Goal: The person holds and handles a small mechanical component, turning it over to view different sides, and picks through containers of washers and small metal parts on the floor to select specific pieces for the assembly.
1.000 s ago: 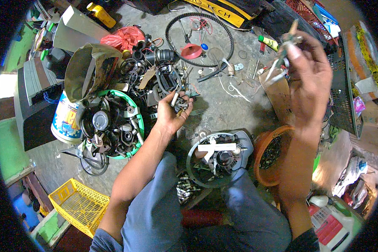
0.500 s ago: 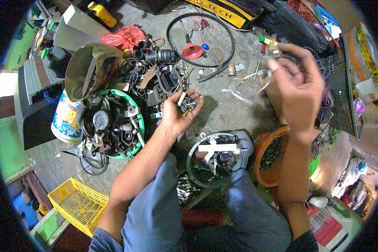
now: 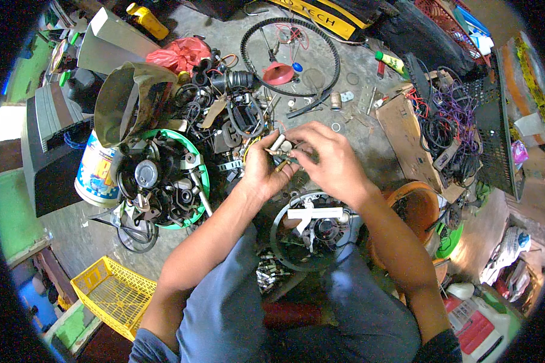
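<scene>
Both hands meet over scrap: left hand cups small metal parts, right hand pinches one; a slip could drop it into the clutter at six o'clock.

A person sits on the floor with both hands meeting above a round motor housing between the knees. Left of the hands sits a basin of engine parts, a bucket beyond its left. A belt loop lies ahead; a crate lies near the left elbow.
</scene>
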